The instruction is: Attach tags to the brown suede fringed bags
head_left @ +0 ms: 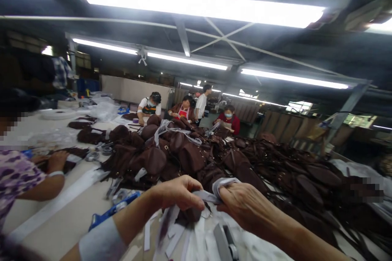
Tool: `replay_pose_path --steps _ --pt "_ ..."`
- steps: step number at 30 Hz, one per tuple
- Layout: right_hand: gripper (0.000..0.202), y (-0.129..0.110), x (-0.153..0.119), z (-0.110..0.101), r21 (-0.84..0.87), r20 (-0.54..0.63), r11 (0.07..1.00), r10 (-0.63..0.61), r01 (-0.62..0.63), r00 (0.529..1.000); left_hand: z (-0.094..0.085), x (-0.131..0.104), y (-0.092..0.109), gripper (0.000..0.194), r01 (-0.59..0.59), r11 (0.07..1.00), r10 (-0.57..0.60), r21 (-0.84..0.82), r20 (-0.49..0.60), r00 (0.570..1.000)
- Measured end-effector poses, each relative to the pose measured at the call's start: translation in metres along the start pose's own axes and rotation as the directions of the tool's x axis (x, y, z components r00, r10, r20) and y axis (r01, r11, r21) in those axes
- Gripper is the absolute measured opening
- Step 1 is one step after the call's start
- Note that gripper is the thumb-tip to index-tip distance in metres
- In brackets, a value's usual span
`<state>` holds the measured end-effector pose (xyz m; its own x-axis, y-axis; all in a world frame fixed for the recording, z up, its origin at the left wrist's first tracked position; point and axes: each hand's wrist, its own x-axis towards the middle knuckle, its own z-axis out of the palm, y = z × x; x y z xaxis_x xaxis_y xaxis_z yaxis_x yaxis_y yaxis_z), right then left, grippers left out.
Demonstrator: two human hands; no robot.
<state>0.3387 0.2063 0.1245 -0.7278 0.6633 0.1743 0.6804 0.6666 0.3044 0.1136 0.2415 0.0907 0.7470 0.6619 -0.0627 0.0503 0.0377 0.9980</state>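
Observation:
Both of my hands are raised over the near part of the table. My left hand [182,192] pinches one end of a pale grey strip [207,196] between thumb and fingers. The strip runs across to my right hand [237,204], whose fingers are closed round it, with a loop of it lying over the knuckles. A dark brown bag piece [190,214] shows just below my left hand, partly hidden. Under the hands lie white strips [174,238] and a grey and black tool [226,242], which is slightly blurred.
A large heap of brown bags [190,157] spreads behind the hands and to the right. A blue tape dispenser [114,210] lies left of my left forearm. A co-worker's arm [50,183] reaches in at the left. Several people work beyond the heap.

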Motion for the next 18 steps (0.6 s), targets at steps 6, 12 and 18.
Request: replay_pose_path --steps 6,12,18 --pt "0.042 0.012 0.009 -0.015 0.837 0.440 0.350 0.030 -0.422 0.897 -0.027 0.011 0.004 0.014 -0.338 0.745 0.461 0.576 -0.077 0.884" --pt "0.054 0.015 0.031 -0.048 0.853 0.345 -0.381 -0.100 -0.356 0.933 -0.028 0.019 0.011 0.024 -0.421 0.832 0.503 0.361 -0.172 0.847" --pt "0.028 0.015 0.064 -0.075 0.736 0.111 -0.675 0.180 0.041 0.977 -0.020 0.033 0.014 0.039 -0.411 0.893 0.336 -0.181 -0.340 0.878"
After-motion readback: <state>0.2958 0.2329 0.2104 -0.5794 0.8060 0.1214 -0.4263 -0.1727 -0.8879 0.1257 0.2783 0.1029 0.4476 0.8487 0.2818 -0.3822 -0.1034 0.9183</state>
